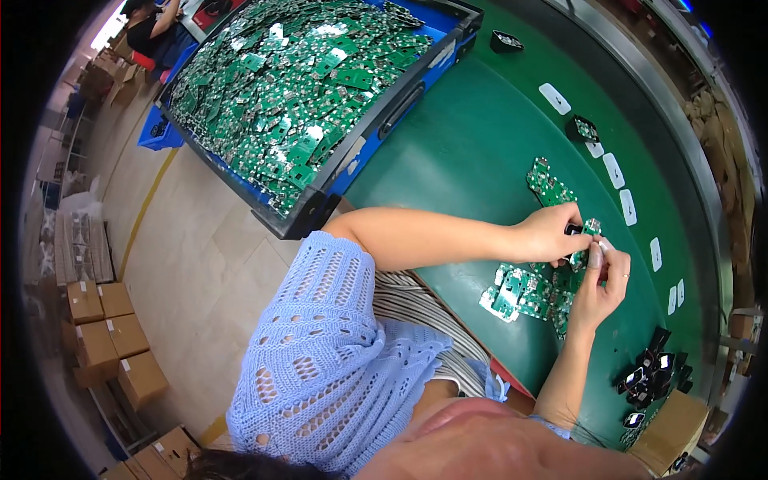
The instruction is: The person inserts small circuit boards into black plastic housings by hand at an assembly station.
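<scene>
Two bare hands meet over one green table (448, 176): the left hand (546, 234) has its fingers curled around one small black case (572, 230), and the right hand (606, 290) pinches one green circuit board (591, 227) narrowly between thumb and fingertips. The board is just beside the case, above the table's right half. Loose boards (520, 292) lie in overlapping groups beyond and below the hands, too jumbled to count. Farther right are seven white plates (614, 170) in a loose, curving line and two black cups (506, 42) with small parts in them. One large blue crate (370, 148) with a black rim stands at the upper left, heaped with countless boards. At the lower right, a pile of black housings (652, 368) sits near one cardboard box (670, 432). One other person (148, 36) is at the far upper left. The fingers hide much of the held board; what shows is small, green and studded with silvery parts, its finer details too small to tell.
</scene>
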The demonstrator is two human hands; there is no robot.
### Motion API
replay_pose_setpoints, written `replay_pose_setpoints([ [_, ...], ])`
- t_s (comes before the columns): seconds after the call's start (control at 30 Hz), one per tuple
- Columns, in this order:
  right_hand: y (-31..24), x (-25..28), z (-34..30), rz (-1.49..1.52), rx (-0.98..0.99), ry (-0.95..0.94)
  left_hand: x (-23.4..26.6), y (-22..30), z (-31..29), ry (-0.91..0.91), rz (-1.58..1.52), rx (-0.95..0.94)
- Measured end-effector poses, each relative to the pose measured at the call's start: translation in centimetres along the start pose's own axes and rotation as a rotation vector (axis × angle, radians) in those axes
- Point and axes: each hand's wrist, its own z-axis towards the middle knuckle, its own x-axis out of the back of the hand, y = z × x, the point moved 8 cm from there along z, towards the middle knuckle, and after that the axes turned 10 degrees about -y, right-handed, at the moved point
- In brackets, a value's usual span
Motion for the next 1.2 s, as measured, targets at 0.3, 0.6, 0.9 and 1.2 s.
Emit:
replay_pose_setpoints([
  [0.3,-0.4,0.2,0.2,-0.218,0.035,-0.056,0.1,6.1,-2.8,0.292,0.651,-0.573],
  [0.6,-1.7,0.5,-0.1,-0.465,0.135,-0.107,-1.5,6.7,-3.7,0.331,0.837,-0.732],
  [0.9,0.0,1.1,-0.4,0.023,-0.018,-0.071,-0.1,2.5,-0.4,0.083,0.236,-0.251],
  [1.2,0.6,1.1,0.4,0.017,-0.016,-0.064,-0.2,1.2,-0.1,-0.060,0.004,-0.047],
])
